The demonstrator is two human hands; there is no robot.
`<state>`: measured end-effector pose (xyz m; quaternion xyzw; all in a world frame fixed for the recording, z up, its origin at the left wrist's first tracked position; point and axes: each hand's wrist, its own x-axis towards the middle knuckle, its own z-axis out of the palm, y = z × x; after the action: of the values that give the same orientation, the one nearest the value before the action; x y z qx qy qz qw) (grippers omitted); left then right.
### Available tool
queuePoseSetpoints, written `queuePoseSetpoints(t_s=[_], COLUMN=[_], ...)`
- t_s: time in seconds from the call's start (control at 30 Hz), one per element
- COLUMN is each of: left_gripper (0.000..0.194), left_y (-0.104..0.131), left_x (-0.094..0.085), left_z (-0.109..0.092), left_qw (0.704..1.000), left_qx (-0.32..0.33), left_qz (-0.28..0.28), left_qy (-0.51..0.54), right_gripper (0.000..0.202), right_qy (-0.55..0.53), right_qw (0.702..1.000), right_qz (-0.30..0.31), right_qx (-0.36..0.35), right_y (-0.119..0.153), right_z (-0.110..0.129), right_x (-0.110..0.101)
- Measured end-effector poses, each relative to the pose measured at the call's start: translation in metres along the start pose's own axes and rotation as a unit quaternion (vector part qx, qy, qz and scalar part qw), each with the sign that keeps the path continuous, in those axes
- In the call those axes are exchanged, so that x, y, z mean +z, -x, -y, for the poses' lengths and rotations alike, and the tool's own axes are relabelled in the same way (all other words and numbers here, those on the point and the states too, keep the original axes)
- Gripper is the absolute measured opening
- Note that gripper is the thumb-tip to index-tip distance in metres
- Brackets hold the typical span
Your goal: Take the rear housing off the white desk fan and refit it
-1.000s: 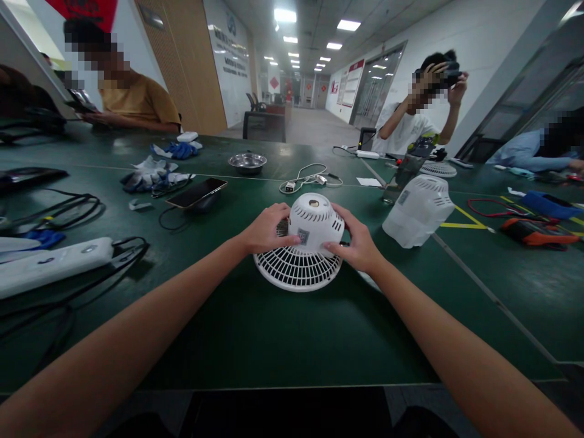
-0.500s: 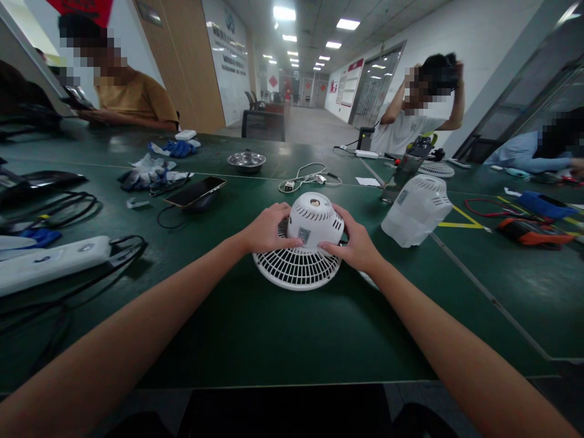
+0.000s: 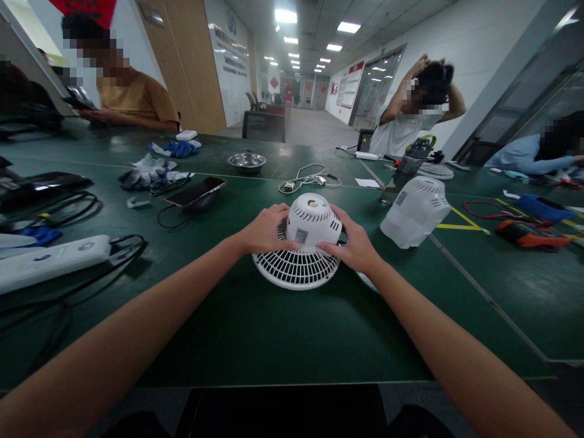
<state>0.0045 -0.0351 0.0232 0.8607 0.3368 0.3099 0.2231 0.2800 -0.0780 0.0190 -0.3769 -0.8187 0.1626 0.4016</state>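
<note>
1. While your left hand [image 3: 266, 231] and right hand [image 3: 354, 242] are gripping the white housing [image 3: 318, 220] from both sides, it is sitting centre-frame over a round grille [image 3: 294, 272].
2. Even finger pressure should be serving you best.

Ceiling light panels [image 3: 285, 16] glare white above a dim, faintly shiny bench [image 3: 283, 340], with wide-angle stretching toward the edges.

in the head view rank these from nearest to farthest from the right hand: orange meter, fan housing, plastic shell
From the right hand:
1. fan housing: touching, at its left
2. plastic shell: to its right
3. orange meter: farther right, past the shell
</note>
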Motion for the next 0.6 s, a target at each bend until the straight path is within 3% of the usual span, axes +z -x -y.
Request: queuePoseSetpoints(t_s=[0.1,0.2,0.33,0.47,0.6], left_gripper=[0.062,0.064,0.094,0.135,0.140], left_y=[0.003,0.007,0.009,0.011,0.012], left_x=[-0.001,-0.004,0.002,0.019,0.029], left_z=[0.003,0.006,0.003,-0.006,-0.015], left_qw=[1.000,0.999,0.991,0.989,0.991], left_qx=[0.017,0.038,0.083,0.116,0.114], left_qz=[-0.004,-0.018,-0.001,-0.022,-0.042], left_qy=[-0.005,0.028,0.104,0.084,0.060], right_gripper=[0.095,0.106,0.105,0.100,0.096], right_qy=[0.028,-0.014,-0.055,-0.058,-0.055], right_qw=[0.999,0.999,0.996,0.995,0.994], right_qz=[0.006,0.033,0.069,0.081,0.091], right_qx=[-0.025,0.000,0.028,0.015,0.012], right_y=[0.001,0.005,0.010,0.010,0.010], right_z=[0.000,0.003,0.010,0.013,0.015], right_x=[-0.002,-0.001,0.003,0.001,-0.003])
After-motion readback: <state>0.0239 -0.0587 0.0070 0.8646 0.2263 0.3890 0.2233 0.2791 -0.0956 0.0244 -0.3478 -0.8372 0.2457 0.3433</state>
